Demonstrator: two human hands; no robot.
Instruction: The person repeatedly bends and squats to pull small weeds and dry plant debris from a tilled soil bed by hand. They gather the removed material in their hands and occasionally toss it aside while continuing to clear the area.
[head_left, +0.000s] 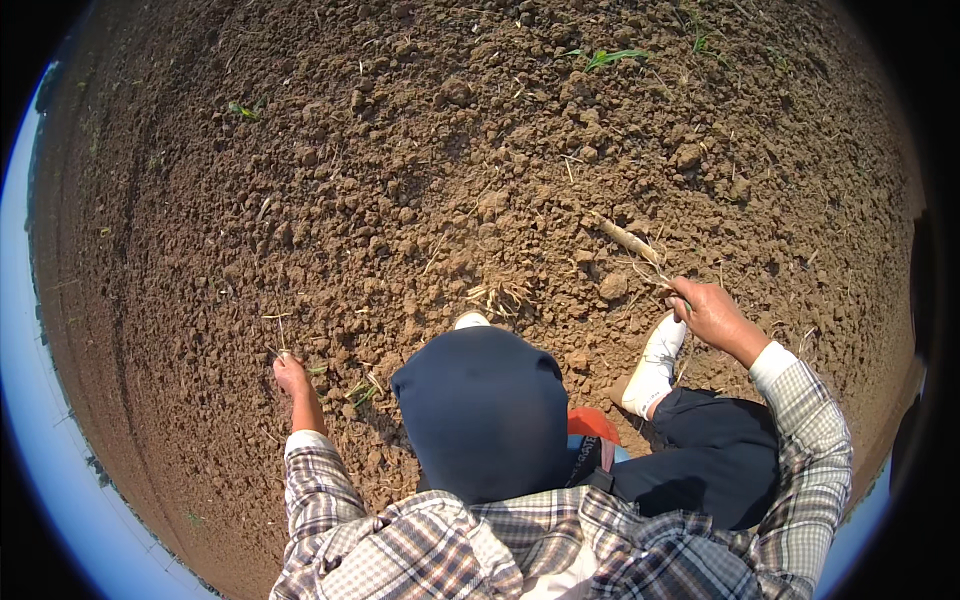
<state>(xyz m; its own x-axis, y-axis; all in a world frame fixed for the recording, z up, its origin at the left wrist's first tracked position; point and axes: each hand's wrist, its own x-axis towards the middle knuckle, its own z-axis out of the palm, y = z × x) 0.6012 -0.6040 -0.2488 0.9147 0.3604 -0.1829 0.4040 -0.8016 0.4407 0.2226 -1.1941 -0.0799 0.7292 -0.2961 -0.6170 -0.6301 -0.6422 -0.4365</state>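
Observation:
My right hand (709, 311) is closed around thin, dry plant stems, beside my white-socked foot at the right. A thick, pale piece of root or stalk (628, 238) extends up and left from these stems, over the soil. At the left, my left hand (291, 373) is closed on a thin, dry stalk (281, 327) that rises from its fingers. A tuft of dry roots or stubble (502, 295) lies on the ground between my hands, just above my covered knee. Small green blades (363, 391) are near my left hand.
Rough, cloddy brown soil (420, 165) spreads all around, with scattered straw. Green seedlings (606, 58) grow at the top, and a smaller one (244, 112) at the upper left. My white shoe or sock (651, 367) rests on the soil at the right. Something orange (594, 424) shows beside my knee.

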